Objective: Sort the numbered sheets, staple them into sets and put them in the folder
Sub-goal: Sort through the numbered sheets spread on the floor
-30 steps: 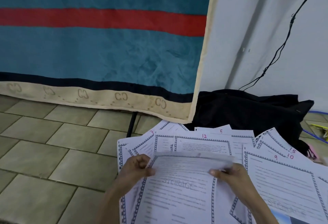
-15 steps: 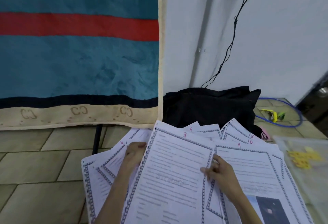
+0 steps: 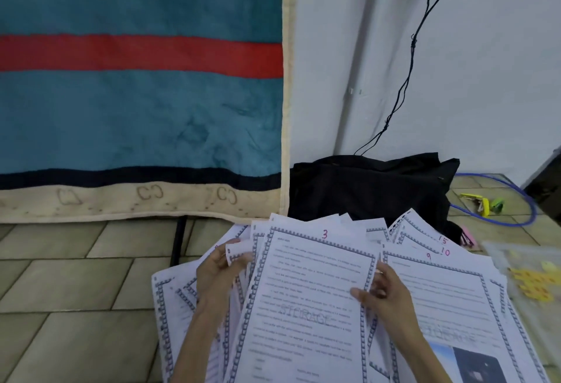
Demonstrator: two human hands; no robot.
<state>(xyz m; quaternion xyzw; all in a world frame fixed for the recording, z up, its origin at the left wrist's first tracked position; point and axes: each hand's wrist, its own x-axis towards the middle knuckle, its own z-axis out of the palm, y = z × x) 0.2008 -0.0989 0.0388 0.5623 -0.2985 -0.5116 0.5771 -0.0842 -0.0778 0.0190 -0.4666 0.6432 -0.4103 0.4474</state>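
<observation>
A fan of white bordered sheets with red handwritten numbers lies in front of me. The sheet numbered 3 (image 3: pixel 306 297) is on top in the middle. My right hand (image 3: pixel 384 297) pinches its right edge, thumb on the page. My left hand (image 3: pixel 217 273) grips the sheets at its left, with the corner of one sheet curled over the fingers. To the right lie the sheet numbered 9 (image 3: pixel 449 294) and, behind it, the corners of sheets 10 and 15 (image 3: pixel 425 234). A clear plastic folder (image 3: pixel 528 276) with yellow pieces inside lies at the far right.
A black bag (image 3: pixel 370 188) sits against the white wall behind the sheets. A yellow stapler (image 3: pixel 476 200) lies on the tiled floor inside a blue cable loop (image 3: pixel 528 215). A teal blanket with a red stripe (image 3: pixel 139 79) hangs at the left. Black cords run down the wall.
The sheet that was being lifted and turned now lies flat as number 3 on top. My view has swung to the right, which brings in the folder and stapler. My left hand has taken hold of a sheet's corner.
</observation>
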